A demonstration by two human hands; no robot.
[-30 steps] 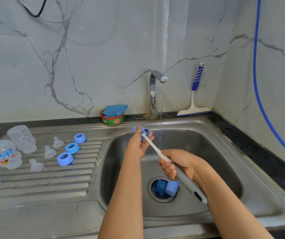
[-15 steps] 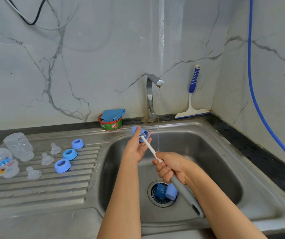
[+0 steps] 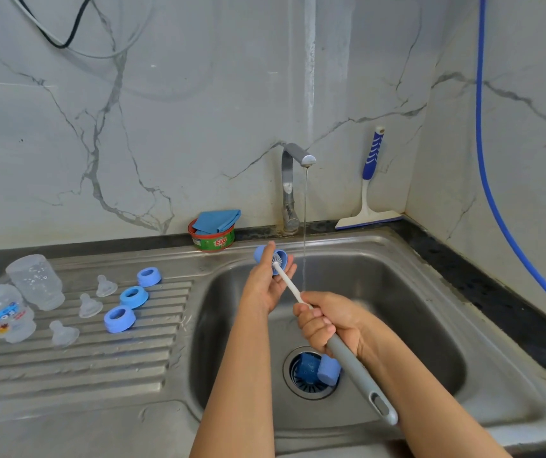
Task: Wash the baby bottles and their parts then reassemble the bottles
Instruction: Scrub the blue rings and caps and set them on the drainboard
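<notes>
Now, blue cap (image 3: 260,253) in left hand (image 3: 265,287), brush (image 3: 359,376) in right hand (image 3: 328,320).

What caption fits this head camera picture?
Left hand holds blue bottle cap over sink; right hand holds brush inside it.

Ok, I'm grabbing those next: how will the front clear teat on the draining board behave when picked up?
The teat looks thin and see-through, so probably soft and squashy under a pinch. Being small, it is likely very light. It appears base-down on the ribbed draining board, so it should not roll, though it may be wet and slippery.
</notes>
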